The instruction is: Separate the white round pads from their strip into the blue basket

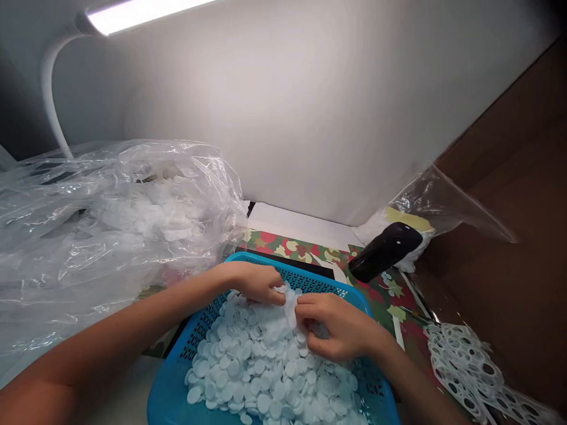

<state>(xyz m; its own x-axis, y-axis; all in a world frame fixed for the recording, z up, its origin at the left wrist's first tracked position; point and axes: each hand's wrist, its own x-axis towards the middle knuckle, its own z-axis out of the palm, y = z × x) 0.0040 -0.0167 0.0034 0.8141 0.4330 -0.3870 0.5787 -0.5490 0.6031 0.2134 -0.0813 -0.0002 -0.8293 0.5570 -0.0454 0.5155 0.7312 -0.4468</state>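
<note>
**Where are the white discs (pixel 248 366) to be found?**
They are heaped in a blue plastic basket (pixel 177 395), and more are seen packed inside a clear plastic bag (pixel 115 218) to the left of it.

**How is the grip of each hand set?**
The grip of the left hand (pixel 257 283) is curled closed at the far side of the heap, with discs pinched against the fingers. The grip of the right hand (pixel 336 327) is half closed, its fingers pushed in among the discs; whether any are held by it cannot be told.

**What is placed to the right?**
A black cylindrical object (pixel 385 251) is seen just beyond the basket, over a red-and-green patterned mat (pixel 283 245). A punched white sheet (pixel 469 372) with round holes is laid at the lower right.
</note>
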